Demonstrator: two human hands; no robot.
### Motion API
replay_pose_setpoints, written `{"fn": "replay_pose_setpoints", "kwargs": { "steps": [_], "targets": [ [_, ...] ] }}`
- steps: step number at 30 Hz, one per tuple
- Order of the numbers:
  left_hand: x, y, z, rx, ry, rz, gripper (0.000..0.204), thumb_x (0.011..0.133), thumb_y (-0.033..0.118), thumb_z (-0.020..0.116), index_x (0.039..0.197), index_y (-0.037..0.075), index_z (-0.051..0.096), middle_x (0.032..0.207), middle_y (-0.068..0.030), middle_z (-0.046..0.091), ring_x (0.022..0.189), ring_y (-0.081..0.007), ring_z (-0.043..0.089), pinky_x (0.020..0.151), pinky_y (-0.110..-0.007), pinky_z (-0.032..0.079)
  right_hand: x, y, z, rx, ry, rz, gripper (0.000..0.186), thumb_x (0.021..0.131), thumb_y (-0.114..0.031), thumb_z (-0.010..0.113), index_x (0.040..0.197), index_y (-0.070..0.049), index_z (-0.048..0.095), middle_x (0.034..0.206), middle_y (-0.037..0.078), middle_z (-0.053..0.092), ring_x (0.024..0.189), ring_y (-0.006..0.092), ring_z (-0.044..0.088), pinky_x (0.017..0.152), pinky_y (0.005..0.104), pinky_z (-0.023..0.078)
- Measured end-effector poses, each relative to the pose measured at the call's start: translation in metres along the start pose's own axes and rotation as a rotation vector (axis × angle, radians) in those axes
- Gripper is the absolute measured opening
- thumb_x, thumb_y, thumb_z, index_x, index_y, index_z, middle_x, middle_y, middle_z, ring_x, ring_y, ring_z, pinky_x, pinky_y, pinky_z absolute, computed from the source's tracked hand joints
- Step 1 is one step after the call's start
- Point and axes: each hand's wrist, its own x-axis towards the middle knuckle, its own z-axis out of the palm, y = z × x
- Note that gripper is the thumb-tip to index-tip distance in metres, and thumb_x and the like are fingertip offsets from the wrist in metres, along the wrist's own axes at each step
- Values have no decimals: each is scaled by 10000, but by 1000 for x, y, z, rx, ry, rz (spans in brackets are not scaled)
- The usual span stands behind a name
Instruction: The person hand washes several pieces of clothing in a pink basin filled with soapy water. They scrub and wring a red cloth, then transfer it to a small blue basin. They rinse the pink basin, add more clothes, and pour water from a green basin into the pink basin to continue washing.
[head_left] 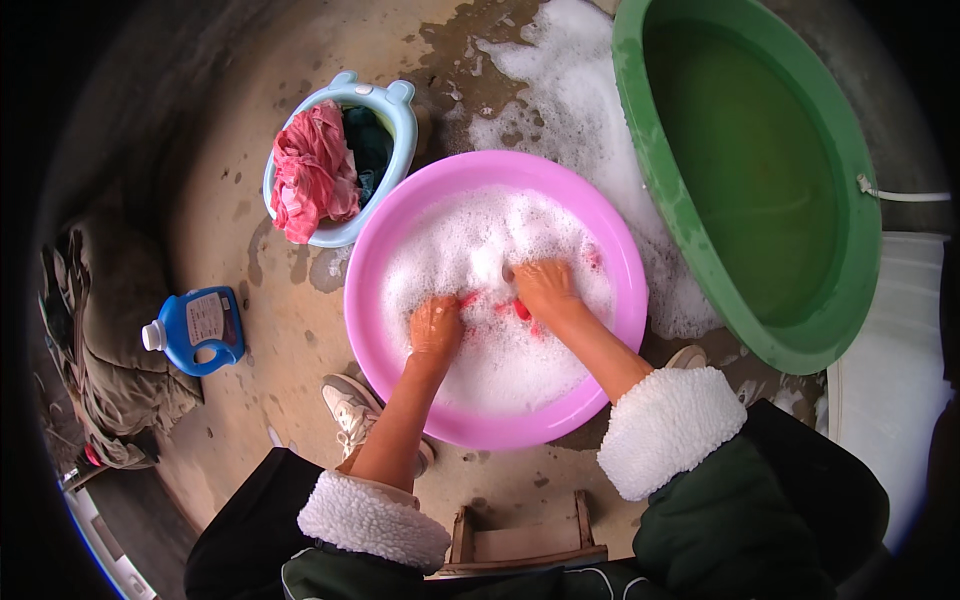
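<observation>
A round pink basin filled with white suds stands in front of me. Both my hands are down in the foam, fists curled. Bits of red cloth show through the suds between them; the rest of the cloth is hidden. My left hand is closed at the left of the basin, with red fabric by its fingers. Farther right, my right hand grips the same cloth, its fingertips sunk in foam.
Beyond the basin, a light blue tub holds pink clothes and dark clothes. A blue detergent bottle lies at left near a padded coat. A big green tub of water is at right; spilled foam covers the floor.
</observation>
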Motion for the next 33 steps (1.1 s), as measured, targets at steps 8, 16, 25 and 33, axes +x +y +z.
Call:
{"fn": "replay_pose_setpoints", "kwargs": {
  "steps": [8, 16, 25, 33],
  "targets": [
    [11, 8, -11, -550, 87, -177, 295, 902, 131, 486, 1176, 56, 565, 1008, -203, 651, 858, -334, 641, 697, -410, 522, -10, 7, -22, 603, 450, -117, 225, 851, -156, 593, 1056, -67, 628, 1285, 161, 559, 938, 321, 650, 885, 405, 501],
    [-15, 44, -59, -2092, -263, -105, 592, 965, 498, 422, 1351, 48, 428, 1245, -154, 561, 1112, -287, 589, 921, -421, 516, -39, -13, -52, 1890, 276, -299, 235, 876, -160, 650, 1073, -59, 571, 1133, 45, 554, 1039, 138, 539, 912, 304, 462],
    [-20, 59, -14, -1855, -121, -292, 297, 984, 302, 454, 1148, 77, 559, 1061, -109, 624, 966, -248, 627, 838, -390, 533, -61, -77, -51, 749, 737, -93, 207, 802, -167, 671, 908, -59, 531, 847, 144, 604, 768, 342, 639, 640, 450, 516],
    [-17, 59, -35, -2219, -246, -259, 359, 975, 333, 449, 1185, 56, 540, 1102, -124, 623, 960, -260, 633, 836, -424, 538, -66, -81, -61, 747, 579, -164, 239, 838, -250, 639, 919, -32, 584, 790, 188, 651, 785, 381, 649, 660, 463, 525]
  ]
}}
